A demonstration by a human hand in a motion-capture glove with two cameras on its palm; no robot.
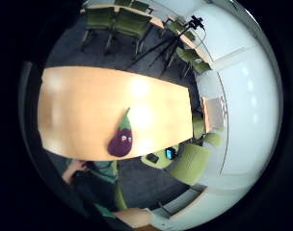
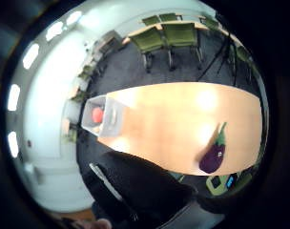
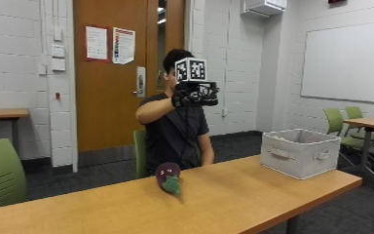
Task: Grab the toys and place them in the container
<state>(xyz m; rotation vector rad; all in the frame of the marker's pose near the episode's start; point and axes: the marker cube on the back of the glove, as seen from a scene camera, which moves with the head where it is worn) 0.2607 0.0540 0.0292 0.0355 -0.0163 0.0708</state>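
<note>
Gloved right hand (image 3: 193, 97) is raised above the worktop (image 3: 239, 195), finger state cannot be told; eggplant toy (image 3: 169, 177) is to be reached and grasped next, container (image 3: 299, 152) being well apart.

An eggplant toy (image 3: 169, 177) lies on the bench (image 3: 239, 195) in front of the seated person. The fabric container (image 3: 300, 152) stands at the bench's far end, well apart from it, a round toy (image 2: 97, 114) inside. The raised hand (image 3: 190, 99) hangs above the bench.
</note>
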